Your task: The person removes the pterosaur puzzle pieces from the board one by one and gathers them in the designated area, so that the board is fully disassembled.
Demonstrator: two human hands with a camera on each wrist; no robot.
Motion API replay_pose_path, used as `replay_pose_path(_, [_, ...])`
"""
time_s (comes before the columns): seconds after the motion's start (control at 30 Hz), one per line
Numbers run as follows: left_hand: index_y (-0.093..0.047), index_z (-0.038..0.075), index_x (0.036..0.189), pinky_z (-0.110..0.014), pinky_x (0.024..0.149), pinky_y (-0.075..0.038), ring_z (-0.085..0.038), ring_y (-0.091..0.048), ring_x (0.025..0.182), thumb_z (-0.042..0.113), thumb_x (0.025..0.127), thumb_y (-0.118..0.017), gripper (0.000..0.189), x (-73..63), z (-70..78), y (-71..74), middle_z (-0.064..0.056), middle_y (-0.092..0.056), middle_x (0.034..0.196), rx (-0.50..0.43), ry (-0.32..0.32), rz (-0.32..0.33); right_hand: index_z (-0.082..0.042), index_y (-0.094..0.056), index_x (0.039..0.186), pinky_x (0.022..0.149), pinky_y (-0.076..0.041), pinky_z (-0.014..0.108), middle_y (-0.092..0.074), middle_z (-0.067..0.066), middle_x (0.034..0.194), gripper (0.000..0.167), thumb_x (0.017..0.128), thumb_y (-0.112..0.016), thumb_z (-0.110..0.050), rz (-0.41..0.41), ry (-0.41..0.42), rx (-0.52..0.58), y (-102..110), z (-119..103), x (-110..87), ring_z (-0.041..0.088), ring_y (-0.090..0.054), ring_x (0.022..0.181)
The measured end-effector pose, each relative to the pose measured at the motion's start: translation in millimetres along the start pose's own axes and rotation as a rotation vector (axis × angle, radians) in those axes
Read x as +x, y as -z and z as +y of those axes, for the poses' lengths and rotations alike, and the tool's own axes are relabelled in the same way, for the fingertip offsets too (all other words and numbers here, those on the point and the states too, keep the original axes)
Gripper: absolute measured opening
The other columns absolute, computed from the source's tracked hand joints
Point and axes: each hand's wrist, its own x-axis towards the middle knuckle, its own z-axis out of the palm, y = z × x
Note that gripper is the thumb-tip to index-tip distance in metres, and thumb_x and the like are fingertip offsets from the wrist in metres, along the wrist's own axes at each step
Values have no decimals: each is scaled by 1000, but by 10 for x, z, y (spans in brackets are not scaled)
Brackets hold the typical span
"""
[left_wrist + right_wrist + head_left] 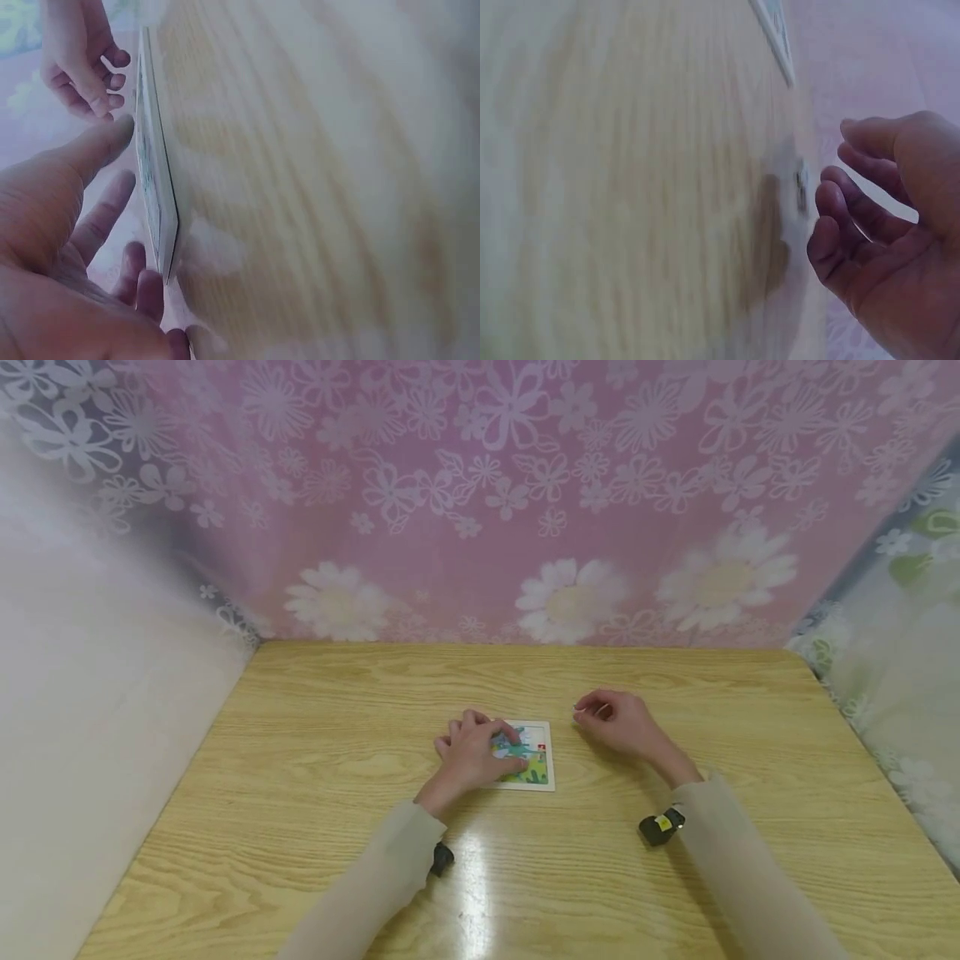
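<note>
In the head view a small square picture puzzle (536,774) with a white frame and a blue-green picture lies on the table. My left hand (472,752) rests over its left side, thumb and fingers spread at the picture and covering part of it. The left wrist view shows the left hand (67,232) beside the puzzle's edge (159,172). To the right of the puzzle, my right hand (618,722) hovers with loosely bent fingers. A small blurred puzzle piece (802,187) is close to the fingertips of the right hand (885,217), with a gap between them.
The wood-grain table (315,735) reaches back to a pink flowered curtain (450,552). A pale wall (112,652) borders it on the left and a flowered cloth (900,693) on the right. Dark wrist cameras (660,827) sit on both sleeves.
</note>
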Motion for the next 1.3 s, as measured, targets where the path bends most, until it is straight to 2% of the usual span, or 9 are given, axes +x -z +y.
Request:
replay_pose_path(0.33, [-71, 33, 105, -52, 88, -22, -30, -39, 107, 50, 80, -84, 32, -39, -8, 33, -7, -49, 127, 18, -28, -60, -8, -75, 105, 77, -53, 30, -72, 4, 92, 14, 93, -74, -15, -120, 124, 26, -226, -249, -114, 14, -64, 84])
replay_pose_path(0.57, [-69, 35, 107, -51, 87, -21, -30, -39, 108, 51, 82, -83, 33, -21, -29, 27, -6, -47, 129, 28, -24, -89, -8, -77, 107, 73, -50, 25, -69, 4, 94, 19, 91, -79, -17, -188, 140, 1, -325, -312, -148, 11, -60, 82])
replay_pose_path(0.83, [-68, 37, 105, -49, 84, -20, -29, -39, 106, 53, 82, -83, 32, 1, -45, 20, -5, -47, 129, 30, -14, -91, -6, -77, 104, 71, -46, 26, -64, 7, 92, 19, 88, -81, -16, -179, 191, -44, -347, -340, -155, 14, -56, 80])
replay_pose_path(1.0, [-68, 37, 103, -49, 83, -19, -28, -38, 103, 52, 82, -83, 30, 2, -37, 24, -4, -47, 125, 25, -16, -92, -7, -76, 103, 70, -43, 26, -63, 6, 91, 18, 88, -80, -16, -185, 182, -50, -351, -349, -146, 11, -52, 77])
replay_pose_path(1.3, [-70, 35, 105, -49, 83, -19, -27, -38, 102, 50, 82, -84, 31, -9, -11, 39, -4, -47, 123, 24, -8, -86, -6, -70, 100, 70, -41, 25, -60, 6, 90, 13, 91, -76, -13, -233, 117, -16, -394, -365, -86, 13, -49, 77])
